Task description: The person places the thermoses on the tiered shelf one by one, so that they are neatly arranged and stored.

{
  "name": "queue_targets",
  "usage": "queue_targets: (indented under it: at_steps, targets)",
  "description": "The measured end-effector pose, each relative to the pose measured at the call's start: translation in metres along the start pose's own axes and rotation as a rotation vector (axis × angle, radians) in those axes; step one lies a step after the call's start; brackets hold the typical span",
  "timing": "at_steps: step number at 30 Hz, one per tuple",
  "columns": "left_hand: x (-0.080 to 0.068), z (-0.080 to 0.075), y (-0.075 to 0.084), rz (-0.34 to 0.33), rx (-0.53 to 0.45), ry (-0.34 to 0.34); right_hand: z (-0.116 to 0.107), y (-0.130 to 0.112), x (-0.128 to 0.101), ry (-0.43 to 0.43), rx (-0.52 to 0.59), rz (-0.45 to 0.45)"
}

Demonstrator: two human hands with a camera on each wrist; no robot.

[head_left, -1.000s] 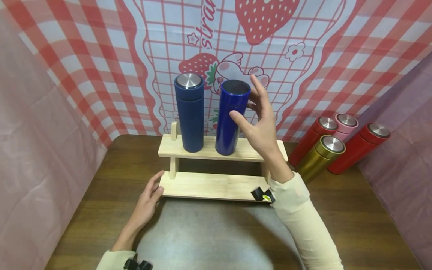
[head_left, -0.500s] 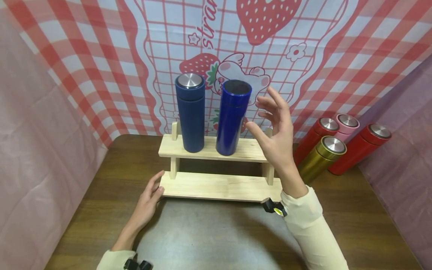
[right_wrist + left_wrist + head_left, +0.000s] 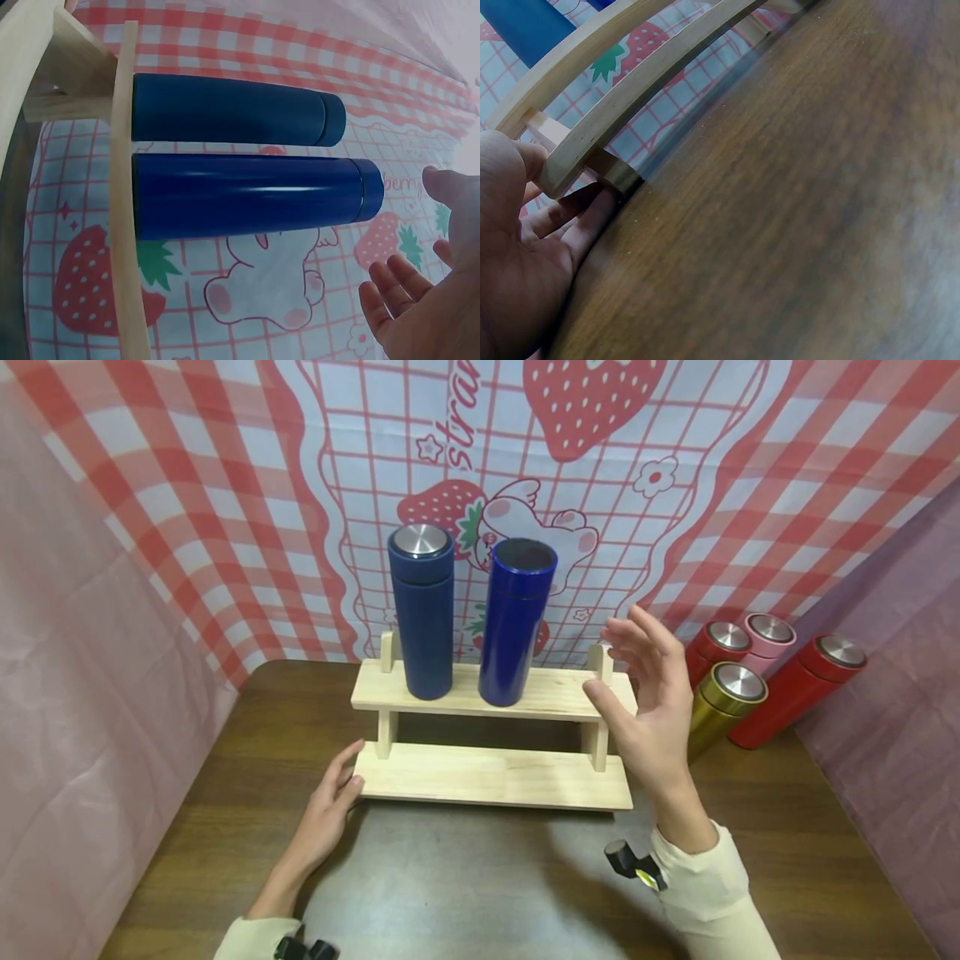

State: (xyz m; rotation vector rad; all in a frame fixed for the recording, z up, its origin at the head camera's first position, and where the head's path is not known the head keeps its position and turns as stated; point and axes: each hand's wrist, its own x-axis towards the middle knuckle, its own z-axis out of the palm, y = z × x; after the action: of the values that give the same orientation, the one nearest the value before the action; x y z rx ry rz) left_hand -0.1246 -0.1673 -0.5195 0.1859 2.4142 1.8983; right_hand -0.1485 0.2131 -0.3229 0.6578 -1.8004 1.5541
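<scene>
A two-tier wooden shelf rack (image 3: 491,777) stands on the table. My left hand (image 3: 330,806) holds the left end of its lower board, the thumb at the front corner and the fingers (image 3: 585,221) under the end in the left wrist view. Upright on the upper board are a matte navy thermos flask (image 3: 423,627) with a silver-topped lid and, right of it, a glossy royal-blue flask (image 3: 510,635) with a dark top. My right hand (image 3: 652,710) hovers at the rack's right end, fingers spread and loosely bent, holding nothing and apart from both flasks.
At the back right stand several more flasks: a gold one (image 3: 723,702), a pink one (image 3: 768,639), and two red ones, the rightmost red flask (image 3: 798,693) beside the curtain. A strawberry-patterned cloth (image 3: 637,535) hangs behind the brown wooden table (image 3: 810,860).
My right hand has let go of the royal-blue flask and drawn away to the right and down towards me. Both flasks stay put, and my left hand keeps its place on the rack.
</scene>
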Motion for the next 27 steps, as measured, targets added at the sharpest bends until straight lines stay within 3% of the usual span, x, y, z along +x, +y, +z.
queue_targets:
  at_steps: [9, 18, 27]
  targets:
    - [0.000, 0.000, -0.001, 0.014, -0.004, -0.004, -0.012, -0.010, -0.015, -0.008, -0.016, -0.055]
    - [-0.001, -0.002, 0.000, 0.020, -0.034, -0.001, -0.033, 0.000, -0.031, 0.014, 0.052, -0.024]
    - [0.000, -0.001, -0.001, 0.017, -0.010, 0.003, -0.044, 0.002, -0.039, 0.012, 0.039, -0.029]
